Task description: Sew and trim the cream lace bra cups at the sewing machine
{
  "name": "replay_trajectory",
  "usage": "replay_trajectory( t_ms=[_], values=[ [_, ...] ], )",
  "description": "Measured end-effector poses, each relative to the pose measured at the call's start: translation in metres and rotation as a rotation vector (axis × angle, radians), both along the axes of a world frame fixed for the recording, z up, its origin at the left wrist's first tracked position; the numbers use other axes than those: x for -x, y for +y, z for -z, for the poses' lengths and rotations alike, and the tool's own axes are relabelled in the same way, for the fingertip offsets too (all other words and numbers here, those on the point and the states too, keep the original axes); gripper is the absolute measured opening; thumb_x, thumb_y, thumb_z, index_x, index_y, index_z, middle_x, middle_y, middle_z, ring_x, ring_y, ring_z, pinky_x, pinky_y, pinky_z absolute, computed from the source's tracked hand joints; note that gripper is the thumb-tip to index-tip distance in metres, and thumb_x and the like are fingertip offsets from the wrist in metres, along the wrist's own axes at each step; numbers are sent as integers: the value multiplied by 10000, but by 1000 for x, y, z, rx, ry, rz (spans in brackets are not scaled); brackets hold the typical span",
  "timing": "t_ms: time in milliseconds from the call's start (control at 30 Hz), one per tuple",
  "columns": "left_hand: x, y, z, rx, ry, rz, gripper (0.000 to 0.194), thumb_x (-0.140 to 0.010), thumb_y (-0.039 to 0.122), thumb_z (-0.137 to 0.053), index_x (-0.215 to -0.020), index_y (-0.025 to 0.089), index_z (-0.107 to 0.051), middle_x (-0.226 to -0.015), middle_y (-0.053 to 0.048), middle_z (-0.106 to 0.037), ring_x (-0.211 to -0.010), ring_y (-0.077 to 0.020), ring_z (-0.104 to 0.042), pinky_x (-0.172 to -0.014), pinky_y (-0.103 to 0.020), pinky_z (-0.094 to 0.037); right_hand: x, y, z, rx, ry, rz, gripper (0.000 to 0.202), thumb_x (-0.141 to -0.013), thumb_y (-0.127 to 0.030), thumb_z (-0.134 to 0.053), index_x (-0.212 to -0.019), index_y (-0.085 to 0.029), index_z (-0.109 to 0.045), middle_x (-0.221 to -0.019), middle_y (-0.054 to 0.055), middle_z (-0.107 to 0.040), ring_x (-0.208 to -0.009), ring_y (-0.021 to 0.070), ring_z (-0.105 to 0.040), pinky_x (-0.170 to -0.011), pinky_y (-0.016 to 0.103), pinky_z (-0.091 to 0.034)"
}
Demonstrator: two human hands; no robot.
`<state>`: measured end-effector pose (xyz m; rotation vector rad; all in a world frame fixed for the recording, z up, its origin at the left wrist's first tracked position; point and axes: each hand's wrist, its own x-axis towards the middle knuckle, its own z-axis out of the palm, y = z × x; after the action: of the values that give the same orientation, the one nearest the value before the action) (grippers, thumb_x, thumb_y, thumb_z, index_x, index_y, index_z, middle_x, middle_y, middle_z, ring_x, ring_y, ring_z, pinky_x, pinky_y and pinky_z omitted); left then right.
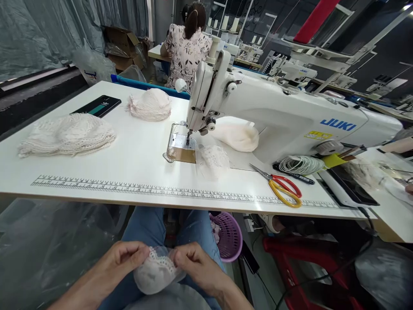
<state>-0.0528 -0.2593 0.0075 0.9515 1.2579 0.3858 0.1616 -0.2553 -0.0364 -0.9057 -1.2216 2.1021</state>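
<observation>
Above my lap, my left hand [129,258] pinches the left edge of a white lace-trimmed fabric cup [156,273]. The opposite edge is held between the thumb and fingers of my right hand [193,260]. Scalloped lace runs along the cup's top between both hands. On the table [135,172] in front stands a white sewing machine [274,103]. A small white lace piece [214,157] lies just right of its needle plate [182,142]. Two stacks of lace pieces, one wide [67,135] and one smaller [151,104], rest on the table's left part.
Red and yellow scissors [280,185] lie near a coil of white cord [300,164]. A dark phone [98,106] sits behind the wide stack. Below the table are a purple basket [230,237] and a red stool [277,249]. A person [189,47] sits beyond the table.
</observation>
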Motion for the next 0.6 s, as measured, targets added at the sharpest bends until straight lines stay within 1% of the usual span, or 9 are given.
replay_trajectory(
  t_ms=[100,167,267,367,433,500,600],
  values=[
    [-1,1,1,-1,-16,-5,479,-772,652,-560,-696,194,-681,-699,-20,-596,-720,-213,-510,-656,-258,-415,0,0,0,18,23,19,590,-763,-698,-568,-662,-116,-587,-660,3,-485,-659,111,-428,-646,256,-332],
    [-2,1,4,6,-36,-5,480,-782,646,-556,-716,188,-682,-710,-14,-588,-730,-205,-490,-666,-253,-399,0,0,1,50,37,19,570,-741,-675,-613,-689,-108,-616,-672,8,-502,-662,110,-441,-643,255,-336],
    [-3,3,6,11,-54,1,491,-787,646,-555,-729,177,-686,-714,-11,-587,-727,-194,-468,-667,-249,-383,0,1,1,112,45,20,484,-687,-580,-729,-711,-104,-644,-682,6,-527,-643,98,-451,-630,246,-343],
    [-5,4,4,25,-57,-22,503,-778,659,-560,-719,176,-689,-703,-7,-603,-710,-183,-468,-651,-240,-376,-1,2,-3,160,34,40,412,-621,-485,-811,-710,-111,-665,-693,5,-567,-640,95,-480,-645,244,-367],
    [-7,4,2,29,-75,-31,504,-771,661,-574,-719,174,-693,-696,-7,-622,-701,-178,-483,-643,-237,-377,-1,3,-6,174,24,51,392,-584,-454,-837,-700,-118,-672,-682,-1,-577,-628,92,-490,-636,238,-371],
    [-8,3,3,31,-122,-36,495,-721,654,-646,-733,163,-704,-698,-15,-650,-688,-175,-508,-639,-237,-382,-3,3,-7,170,15,56,383,-563,-439,-850,-691,-122,-676,-669,-7,-578,-621,92,-494,-624,235,-371],
    [-10,0,11,59,-198,-55,512,-613,636,-755,-741,142,-719,-685,-31,-680,-657,-172,-541,-628,-241,-388,-7,2,-5,148,5,50,379,-557,-439,-852,-682,-125,-679,-665,-11,-577,-614,91,-494,-615,233,-370]
  ],
)
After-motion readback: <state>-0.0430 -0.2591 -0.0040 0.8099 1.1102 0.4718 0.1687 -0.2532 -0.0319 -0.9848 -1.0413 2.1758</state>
